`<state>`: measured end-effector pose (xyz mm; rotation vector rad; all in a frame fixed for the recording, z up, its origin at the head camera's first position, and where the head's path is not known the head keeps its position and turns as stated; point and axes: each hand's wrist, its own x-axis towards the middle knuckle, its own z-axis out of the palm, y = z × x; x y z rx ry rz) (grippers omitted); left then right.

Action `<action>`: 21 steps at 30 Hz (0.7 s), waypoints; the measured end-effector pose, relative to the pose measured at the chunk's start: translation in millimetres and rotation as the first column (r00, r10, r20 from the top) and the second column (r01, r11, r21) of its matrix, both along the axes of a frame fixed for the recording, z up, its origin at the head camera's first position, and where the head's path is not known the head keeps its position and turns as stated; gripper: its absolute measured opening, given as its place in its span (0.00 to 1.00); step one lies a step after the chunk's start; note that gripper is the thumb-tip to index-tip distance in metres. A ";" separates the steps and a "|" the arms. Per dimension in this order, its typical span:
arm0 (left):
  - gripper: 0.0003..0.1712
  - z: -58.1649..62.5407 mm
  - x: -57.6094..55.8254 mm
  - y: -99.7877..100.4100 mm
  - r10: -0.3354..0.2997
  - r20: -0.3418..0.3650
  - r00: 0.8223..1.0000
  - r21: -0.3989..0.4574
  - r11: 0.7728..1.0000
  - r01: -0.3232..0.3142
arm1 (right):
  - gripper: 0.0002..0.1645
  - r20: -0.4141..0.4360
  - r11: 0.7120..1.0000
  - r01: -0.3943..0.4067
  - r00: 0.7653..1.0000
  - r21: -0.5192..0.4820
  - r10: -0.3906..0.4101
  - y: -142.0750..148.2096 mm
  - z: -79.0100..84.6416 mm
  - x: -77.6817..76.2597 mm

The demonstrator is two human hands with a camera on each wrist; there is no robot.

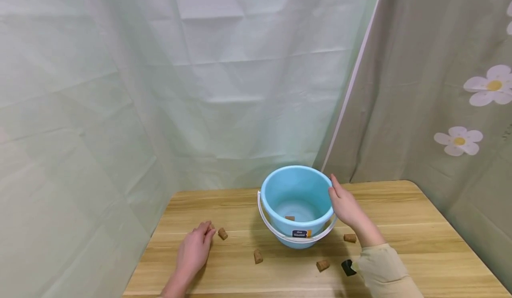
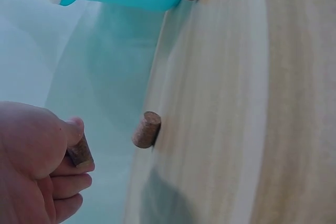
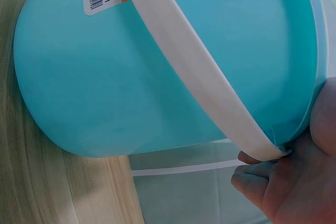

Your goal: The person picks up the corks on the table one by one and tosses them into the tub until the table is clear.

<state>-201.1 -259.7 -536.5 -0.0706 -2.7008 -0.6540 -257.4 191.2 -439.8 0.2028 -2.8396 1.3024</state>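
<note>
Cork (image 2: 80, 153) is sitting between the thumb and fingers of the left hand (image 1: 194, 250), which is pinching it at the left part of the wooden table (image 1: 232, 282). Through the head view I am seeing a second cork (image 1: 222, 233) lying near those fingertips, well apart from the light blue bucket (image 1: 296, 182). On the far side of my feed, the right hand (image 1: 347, 205) is touching the bucket's right rim, close to where one end of the white handle (image 3: 197, 72) is meeting it; I cannot tell whether its fingers are curling round that rim. The bucket is standing on the table with its handle hanging down across the front, by a label (image 1: 301, 234), and a third cork (image 1: 290, 218) is showing inside. Nearer to my camera, a fourth cork (image 1: 258, 256) is lying front-left of the bucket and a fifth cork (image 1: 322, 265) front-right, while a sixth cork (image 1: 350, 238) is resting just beside the right forearm. A black object (image 1: 348, 267) is lying beside the pale sleeve (image 1: 382, 269).
</note>
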 end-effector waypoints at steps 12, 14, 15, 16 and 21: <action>0.15 8.3 -5.3 9.2 -0.011 0.001 1.000 0.000 1.000 0.011 | 0.38 0.007 1.000 -0.004 1.000 -0.003 0.004 -0.4 0.4 0.3; 0.15 8.1 -5.1 10.5 -0.017 0.001 1.000 0.006 1.000 0.017 | 0.38 0.012 1.000 -0.005 1.000 -0.003 0.005 -0.7 0.9 0.7; 0.15 8.1 -5.1 11.1 -0.018 0.000 1.000 0.012 1.000 0.018 | 0.38 0.014 1.000 -0.006 1.000 -0.002 0.006 -1.0 1.2 1.0; 0.16 8.4 -4.9 11.7 -0.021 -0.005 1.000 0.016 1.000 0.021 | 0.38 0.015 1.000 -0.006 1.000 -0.002 0.006 -1.1 1.3 1.1; 0.18 12.1 -5.5 14.9 -0.022 -0.021 1.000 0.034 0.999 0.023 | 0.39 0.015 1.000 -0.009 1.000 -0.005 0.009 -0.7 2.2 1.5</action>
